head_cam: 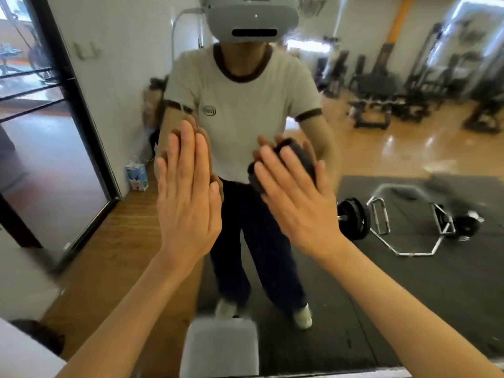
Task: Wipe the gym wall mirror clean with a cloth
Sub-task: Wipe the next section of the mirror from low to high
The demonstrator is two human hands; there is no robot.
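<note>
The wall mirror (pixel 381 159) fills nearly the whole view and reflects me and the gym behind me. My left hand (pixel 188 195) lies flat on the glass with straight fingers pointing up. My right hand (pixel 297 197) presses a dark folded cloth (pixel 297 159) against the mirror with straight, spread fingers. The cloth shows above and between those fingers. Both forearms reach up from the bottom of the view. The mirror's lower edge runs along the bottom right.
A grey padded block (pixel 221 347) stands low in the middle against the mirror. A white surface (pixel 24 353) sits at the bottom left. Reflected in the glass are a hex bar with plates (pixel 409 225), weight machines (pixel 381 96), a glass door (pixel 54 148) and a small bag (pixel 137 177).
</note>
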